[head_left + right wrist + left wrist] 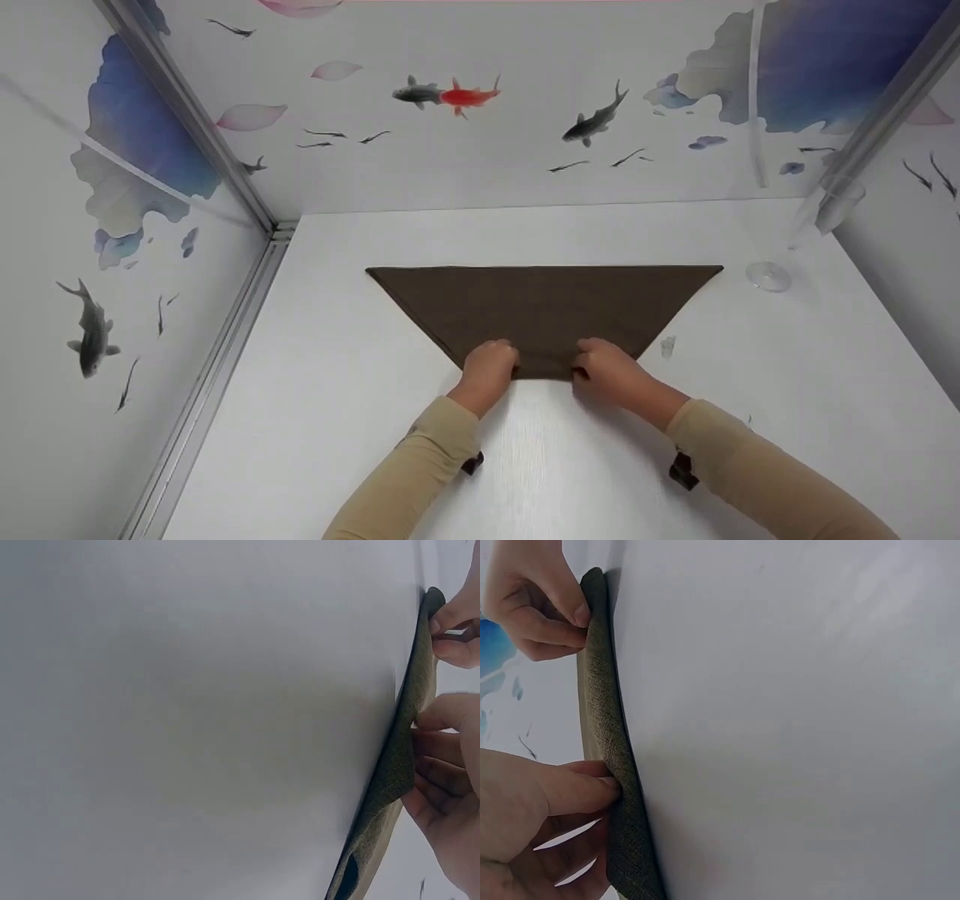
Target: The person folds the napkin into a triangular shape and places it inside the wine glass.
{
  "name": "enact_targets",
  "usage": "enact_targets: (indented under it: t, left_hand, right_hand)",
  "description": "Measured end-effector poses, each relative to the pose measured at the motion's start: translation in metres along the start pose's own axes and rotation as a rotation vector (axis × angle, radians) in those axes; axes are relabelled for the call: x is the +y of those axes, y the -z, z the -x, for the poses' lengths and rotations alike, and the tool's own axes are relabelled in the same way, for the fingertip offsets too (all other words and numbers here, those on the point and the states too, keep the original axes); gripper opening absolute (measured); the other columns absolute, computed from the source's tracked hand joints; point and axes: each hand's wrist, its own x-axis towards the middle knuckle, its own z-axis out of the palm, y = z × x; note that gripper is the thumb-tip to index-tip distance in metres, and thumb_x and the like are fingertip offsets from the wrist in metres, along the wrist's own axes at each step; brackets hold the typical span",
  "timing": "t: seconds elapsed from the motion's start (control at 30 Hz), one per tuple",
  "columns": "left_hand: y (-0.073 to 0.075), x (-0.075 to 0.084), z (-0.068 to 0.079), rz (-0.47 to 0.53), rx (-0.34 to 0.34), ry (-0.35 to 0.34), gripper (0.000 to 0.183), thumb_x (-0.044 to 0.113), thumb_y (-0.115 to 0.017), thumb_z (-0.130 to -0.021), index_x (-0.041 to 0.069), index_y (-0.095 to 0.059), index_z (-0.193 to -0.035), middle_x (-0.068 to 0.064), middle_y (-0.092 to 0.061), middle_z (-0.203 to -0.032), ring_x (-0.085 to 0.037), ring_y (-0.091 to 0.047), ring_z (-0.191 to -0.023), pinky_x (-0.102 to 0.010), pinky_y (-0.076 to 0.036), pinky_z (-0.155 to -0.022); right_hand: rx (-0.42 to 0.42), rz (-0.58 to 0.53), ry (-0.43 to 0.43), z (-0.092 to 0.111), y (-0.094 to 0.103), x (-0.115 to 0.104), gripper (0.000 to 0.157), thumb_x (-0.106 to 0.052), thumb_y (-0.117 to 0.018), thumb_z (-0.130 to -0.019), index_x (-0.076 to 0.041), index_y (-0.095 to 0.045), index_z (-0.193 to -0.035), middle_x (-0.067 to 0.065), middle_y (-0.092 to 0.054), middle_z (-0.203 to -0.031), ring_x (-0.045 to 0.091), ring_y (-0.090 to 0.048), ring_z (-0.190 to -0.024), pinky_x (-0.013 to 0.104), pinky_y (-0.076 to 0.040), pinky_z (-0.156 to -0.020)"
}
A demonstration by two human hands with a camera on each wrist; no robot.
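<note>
A dark brown cloth lies on the white table, shaped like a trapezoid with its long straight edge at the far side. Its short near edge is turned over into a narrow fold, which appears in the left wrist view as a rolled strip. My left hand pinches the left part of this fold between thumb and fingers. A short way to the right, my right hand pinches the same fold. In the right wrist view, the folded edge bulges by the right hand and gapes open towards the bottom.
A clear stemmed glass stands at the right rear of the table. Beside the cloth's right edge is a small clear mark or piece, too indistinct to identify. Walls printed with fish enclose the back and sides.
</note>
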Motion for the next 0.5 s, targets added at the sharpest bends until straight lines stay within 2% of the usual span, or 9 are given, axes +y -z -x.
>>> enact_targets:
  t: [0.13, 0.4, 0.5]
  left_hand:
    - [0.0013, -0.0025, 0.0038, 0.049, -0.033, -0.011, 0.013, 0.003, -0.068, -0.089, 0.011, -0.078, -0.091, -0.001, -0.068, -0.087, -0.016, -0.065, -0.084, -0.028, -0.054, -0.073]
    - [0.0053, -0.0041, 0.0088, 0.087, -0.082, -0.025, 0.01, 0.006, -0.07, -0.089, 0.01, -0.078, -0.093, 0.0, -0.067, -0.089, -0.016, -0.066, -0.086, -0.027, -0.054, -0.073]
    - [0.0072, -0.0032, 0.0099, 0.098, -0.11, -0.014, 0.006, 0.009, -0.071, -0.088, 0.009, -0.077, -0.092, 0.001, -0.065, -0.086, -0.015, -0.064, -0.082, -0.028, -0.053, -0.071]
  right_hand:
    - [-0.023, -0.032, -0.01, 0.0039, -0.0011, -0.0007, 0.007, -0.012, -0.075, -0.085, -0.005, -0.074, -0.087, -0.002, -0.05, -0.078, 0.016, -0.048, -0.073, 0.034, -0.049, -0.068]
    - [0.064, -0.023, 0.085, 0.0073, -0.0048, 0.0012, 0.011, -0.011, -0.077, -0.083, -0.003, -0.071, -0.087, 0.002, -0.055, -0.078, 0.021, -0.053, -0.075, 0.038, -0.051, -0.071]
    - [0.068, -0.027, 0.085, 0.0078, -0.0042, 0.0008, 0.011, -0.01, -0.076, -0.083, -0.002, -0.071, -0.088, 0.004, -0.057, -0.078, 0.022, -0.055, -0.076, 0.038, -0.051, -0.072]
